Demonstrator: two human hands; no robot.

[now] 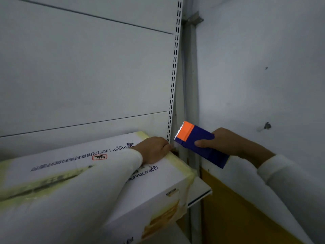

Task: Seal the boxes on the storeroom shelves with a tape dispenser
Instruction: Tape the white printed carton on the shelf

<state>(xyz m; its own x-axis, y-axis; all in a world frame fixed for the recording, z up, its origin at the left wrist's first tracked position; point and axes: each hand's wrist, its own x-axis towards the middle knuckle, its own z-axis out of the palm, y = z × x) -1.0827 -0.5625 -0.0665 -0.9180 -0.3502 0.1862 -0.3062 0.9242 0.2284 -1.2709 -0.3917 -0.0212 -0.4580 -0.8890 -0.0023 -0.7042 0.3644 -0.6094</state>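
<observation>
Blue dispenser [200, 144] gripped right; left apparently presses box [109, 175].

A grey slotted metal upright [174, 74] runs up the pale back panels [84, 67]; right of it, a grey wall bracket [193, 18], a scuffed white wall [263, 67] and its yellow lower band [237, 208].

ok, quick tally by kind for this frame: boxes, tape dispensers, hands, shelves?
Boxes: 1, the white printed box
Tape dispensers: 1, the blue and orange tape dispenser
Hands: 2, the left hand on the box's far corner, the right hand holding the dispenser
Shelves: 1, the shelf under the box
Total: 5
</observation>
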